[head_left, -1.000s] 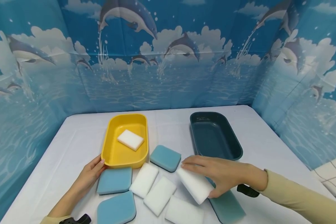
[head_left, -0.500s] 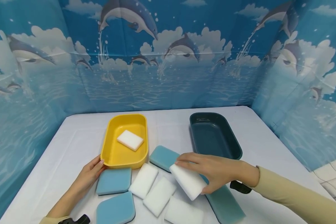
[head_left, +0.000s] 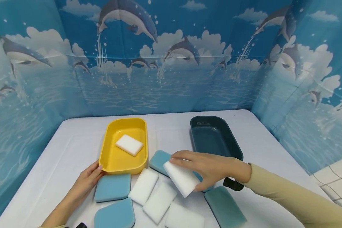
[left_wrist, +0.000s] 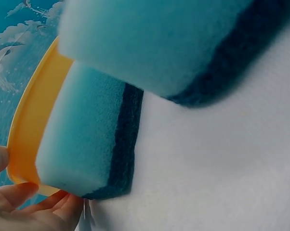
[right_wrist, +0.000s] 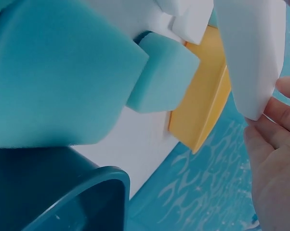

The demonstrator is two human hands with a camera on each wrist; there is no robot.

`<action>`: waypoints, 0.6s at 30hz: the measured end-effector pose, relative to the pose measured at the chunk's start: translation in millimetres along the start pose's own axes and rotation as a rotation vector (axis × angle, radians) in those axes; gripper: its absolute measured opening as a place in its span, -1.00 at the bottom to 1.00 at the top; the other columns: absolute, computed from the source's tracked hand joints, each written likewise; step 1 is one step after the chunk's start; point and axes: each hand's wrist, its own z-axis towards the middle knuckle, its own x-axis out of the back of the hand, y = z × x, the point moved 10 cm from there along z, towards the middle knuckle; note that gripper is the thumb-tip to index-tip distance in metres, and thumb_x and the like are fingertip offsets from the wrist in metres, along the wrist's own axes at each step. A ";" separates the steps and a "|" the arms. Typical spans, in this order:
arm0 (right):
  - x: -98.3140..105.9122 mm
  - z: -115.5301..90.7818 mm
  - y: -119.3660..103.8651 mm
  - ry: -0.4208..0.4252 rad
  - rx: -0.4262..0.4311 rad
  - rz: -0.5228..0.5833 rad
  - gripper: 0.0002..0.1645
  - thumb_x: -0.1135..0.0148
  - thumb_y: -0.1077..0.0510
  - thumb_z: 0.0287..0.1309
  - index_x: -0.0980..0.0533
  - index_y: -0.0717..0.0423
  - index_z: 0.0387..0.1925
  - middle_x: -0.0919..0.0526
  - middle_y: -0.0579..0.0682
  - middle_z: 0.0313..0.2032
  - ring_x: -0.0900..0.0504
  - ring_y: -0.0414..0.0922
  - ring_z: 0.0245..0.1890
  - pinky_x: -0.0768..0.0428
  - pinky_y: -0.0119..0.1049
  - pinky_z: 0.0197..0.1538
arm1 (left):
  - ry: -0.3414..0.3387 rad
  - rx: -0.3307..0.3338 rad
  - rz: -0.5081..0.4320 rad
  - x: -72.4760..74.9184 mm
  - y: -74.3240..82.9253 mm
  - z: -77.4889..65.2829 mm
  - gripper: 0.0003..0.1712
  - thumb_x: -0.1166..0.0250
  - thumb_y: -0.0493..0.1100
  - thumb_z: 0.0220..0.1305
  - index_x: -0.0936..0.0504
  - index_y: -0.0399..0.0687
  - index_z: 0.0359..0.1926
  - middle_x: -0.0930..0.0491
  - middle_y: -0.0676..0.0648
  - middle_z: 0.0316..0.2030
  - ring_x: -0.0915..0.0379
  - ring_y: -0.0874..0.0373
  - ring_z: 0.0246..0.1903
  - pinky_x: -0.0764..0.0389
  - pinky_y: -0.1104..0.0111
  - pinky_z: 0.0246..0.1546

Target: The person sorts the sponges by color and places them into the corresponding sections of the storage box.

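Note:
My right hand (head_left: pixel 208 166) grips a white sponge (head_left: pixel 180 177) between thumb and fingers. It is held tilted above the table, overlapping a blue sponge (head_left: pixel 159 161) behind it in the head view. The right wrist view shows the same white sponge (right_wrist: pixel 253 57) with fingertips along its edge. My left hand (head_left: pixel 86 180) holds the yellow tray (head_left: pixel 114 161) by its near left corner, thumb at the rim and fingers beneath. Inside that tray lies one white sponge (head_left: pixel 129 145). Another blue sponge (head_left: pixel 113 187) lies right by the left hand.
A dark teal tray (head_left: pixel 213 142) stands at the back right, with nothing visible inside. Several sponges spread over the near table: white ones (head_left: pixel 160 202) in the middle, a blue one (head_left: pixel 115 214) at front left, a greener one (head_left: pixel 225 207) right. A dolphin-print curtain (head_left: pixel 171 85) closes the back.
My right hand has moved left and slightly away from me with the white sponge, uncovering more of the greener sponge. The left hand stays at the yellow tray's corner.

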 end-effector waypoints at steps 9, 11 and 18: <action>0.3 17.7 13.2 -0.050 -0.038 0.052 0.18 -0.42 -0.11 -0.09 0.04 0.08 0.45 -0.09 0.04 0.40 -0.22 -0.12 0.34 -0.45 -0.24 0.29 | 0.007 -0.013 -0.006 1.2 0.4 -0.6 -0.19 0.14 0.18 0.43 0.18 -0.12 0.48 0.11 -0.23 0.47 -0.20 0.82 -0.03 -0.42 0.69 0.10; 0.8 21.1 15.2 -0.053 -0.035 0.051 0.19 -0.41 -0.12 -0.08 0.05 0.09 0.45 -0.08 0.04 0.41 -0.22 -0.11 0.35 -0.45 -0.22 0.29 | 0.011 -0.006 0.004 1.7 -0.7 -0.2 -0.18 0.13 0.20 0.42 0.18 -0.11 0.48 0.11 -0.23 0.47 -0.21 0.78 0.01 -0.42 0.67 0.12; 4.1 33.8 19.9 -0.058 -0.010 0.018 0.18 -0.40 -0.12 -0.06 0.06 0.11 0.45 -0.06 0.06 0.42 -0.20 -0.08 0.36 -0.44 -0.22 0.30 | 0.025 -0.016 0.021 3.4 -0.1 0.5 -0.18 0.13 0.21 0.41 0.17 -0.10 0.48 0.11 -0.23 0.47 -0.21 0.69 0.09 -0.41 0.67 0.12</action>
